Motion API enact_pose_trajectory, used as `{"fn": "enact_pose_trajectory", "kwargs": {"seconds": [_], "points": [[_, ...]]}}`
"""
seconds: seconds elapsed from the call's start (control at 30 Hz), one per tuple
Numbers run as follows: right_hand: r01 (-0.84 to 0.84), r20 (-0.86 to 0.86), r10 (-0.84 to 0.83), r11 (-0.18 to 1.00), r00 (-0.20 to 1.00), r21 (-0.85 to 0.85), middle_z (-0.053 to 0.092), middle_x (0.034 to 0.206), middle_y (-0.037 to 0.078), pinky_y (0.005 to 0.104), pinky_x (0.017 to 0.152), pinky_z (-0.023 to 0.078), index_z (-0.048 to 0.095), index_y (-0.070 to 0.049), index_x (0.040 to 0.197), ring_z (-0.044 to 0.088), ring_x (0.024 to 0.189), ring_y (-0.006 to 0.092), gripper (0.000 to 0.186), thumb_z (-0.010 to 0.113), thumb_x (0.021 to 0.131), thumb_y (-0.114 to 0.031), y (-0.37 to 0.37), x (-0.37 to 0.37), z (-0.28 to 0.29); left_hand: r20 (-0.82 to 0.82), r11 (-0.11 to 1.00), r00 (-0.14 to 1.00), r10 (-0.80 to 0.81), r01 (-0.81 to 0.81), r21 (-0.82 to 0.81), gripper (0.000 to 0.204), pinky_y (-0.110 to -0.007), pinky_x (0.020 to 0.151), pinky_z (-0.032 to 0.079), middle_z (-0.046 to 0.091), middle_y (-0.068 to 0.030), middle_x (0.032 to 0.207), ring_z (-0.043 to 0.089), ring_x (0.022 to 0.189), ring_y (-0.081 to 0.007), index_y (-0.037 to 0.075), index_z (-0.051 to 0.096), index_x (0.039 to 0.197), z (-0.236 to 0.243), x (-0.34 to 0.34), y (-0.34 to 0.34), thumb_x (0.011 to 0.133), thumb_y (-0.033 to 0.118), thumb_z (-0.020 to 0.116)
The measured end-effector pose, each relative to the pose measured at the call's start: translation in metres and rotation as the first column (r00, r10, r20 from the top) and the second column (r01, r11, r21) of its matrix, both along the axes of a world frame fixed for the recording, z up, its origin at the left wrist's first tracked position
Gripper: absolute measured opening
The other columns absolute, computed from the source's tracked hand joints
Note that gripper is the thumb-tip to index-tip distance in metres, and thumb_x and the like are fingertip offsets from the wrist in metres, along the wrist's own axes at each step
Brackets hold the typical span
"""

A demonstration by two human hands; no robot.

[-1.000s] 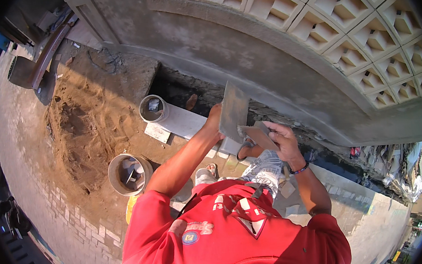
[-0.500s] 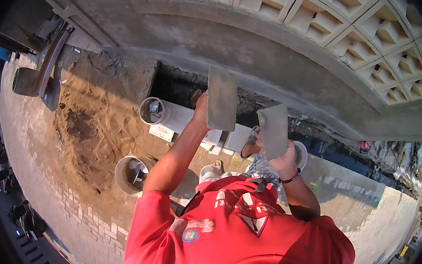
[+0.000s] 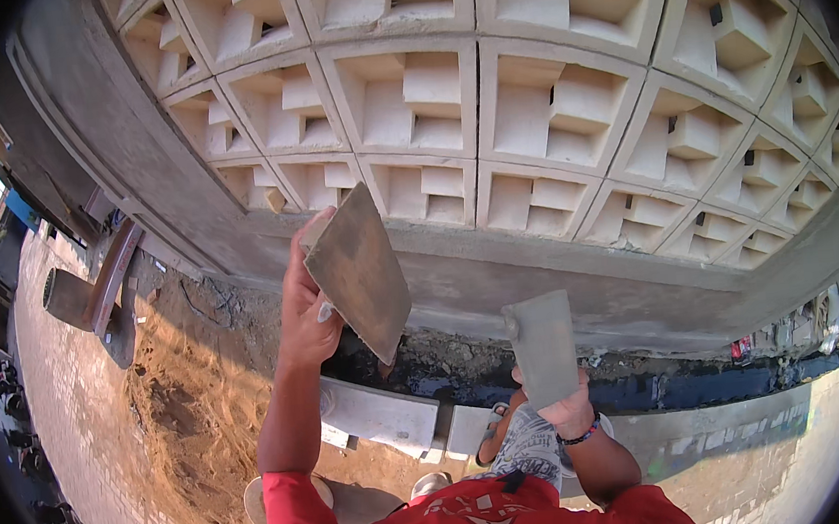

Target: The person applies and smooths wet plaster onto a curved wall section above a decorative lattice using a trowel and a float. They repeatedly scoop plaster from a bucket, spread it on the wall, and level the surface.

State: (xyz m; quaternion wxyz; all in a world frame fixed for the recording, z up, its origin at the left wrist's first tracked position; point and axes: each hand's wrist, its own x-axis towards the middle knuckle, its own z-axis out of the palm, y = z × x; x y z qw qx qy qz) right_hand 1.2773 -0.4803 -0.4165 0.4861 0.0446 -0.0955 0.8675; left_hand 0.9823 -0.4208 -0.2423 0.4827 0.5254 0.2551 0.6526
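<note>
Plaster float [image 3: 361,282], brown-smeared and tilted, was gripped in the left hand [image 3: 309,320] before the pierced-block screen [image 3: 415,98]; the right hand [image 3: 571,412] clasped a smaller grey float [image 3: 545,347].

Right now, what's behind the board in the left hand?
Around the board, patterned blocks, grey wall and dark ditch show. Whatever lies directly behind it is covered, as is its far side.

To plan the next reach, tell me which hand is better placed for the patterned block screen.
Probably the left hand: its raised plate overlaps the block screen in view. The right hand sits lower, its grey plate in front of the plain wall beneath. True distances are unclear.
</note>
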Motion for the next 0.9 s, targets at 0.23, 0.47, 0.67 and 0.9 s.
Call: {"fn": "enact_pose_trajectory", "kwargs": {"seconds": [0.23,0.47,0.67,0.9], "points": [[0.325,0.025,-0.349,0.895,0.937,0.306,0.056,0.113,0.008,0.0366,0.088,0.045,0.053,-0.006,0.116,0.054,0.103,0.0237,0.04,0.056,0.084,-0.029,0.094,0.062,0.185,-0.236,0.989,0.971,-0.027,0.061,0.135,0.067,-0.028,0.085,0.044,0.055,-0.0042,0.11,0.053,0.101,-0.0137,0.001,0.043,0.118,0.147,0.026,0.073,0.067,0.026,0.08],[0.633,-0.292,-0.603,0.49,0.743,0.599,0.054,0.122,0.006,0.0384,0.096,0.041,0.052,-0.007,0.118,0.052,0.111,0.0205,0.034,0.049,0.089,-0.025,0.186,0.093,0.405,-0.144,0.971,0.984,-0.103,0.131,0.201,0.053,-0.027,0.082,0.045,0.056,-0.0033,0.104,0.055,0.096,-0.0121,0.003,0.045,0.114,0.248,0.048,0.102,0.072,0.017,0.076],[0.768,-0.519,-0.704,0.059,0.485,0.637,0.052,0.118,0.008,0.0356,0.087,0.05,0.039,-0.006,0.126,0.055,0.106,0.0202,0.04,0.053,0.088,-0.01,0.214,0.107,0.599,-0.21,0.952,0.965,-0.155,0.202,0.23,0.049,-0.026,0.083,0.043,0.057,-0.0033,0.104,0.055,0.095,-0.0115,0.003,0.045,0.112,0.289,0.069,0.114,0.075,0.017,0.074],[0.842,-0.58,-0.741,-0.037,0.338,0.538,0.05,0.11,0.018,0.0426,0.076,0.055,0.029,-0.003,0.127,0.056,0.097,0.0284,0.047,0.05,0.085,0.003,0.231,0.116,0.737,-0.26,0.96,0.957,-0.128,0.186,0.21,0.045,-0.026,0.081,0.043,0.057,-0.003,0.1,0.055,0.093,-0.011,0.002,0.045,0.111,0.274,0.035,0.094,0.077,0.016,0.071]]}}
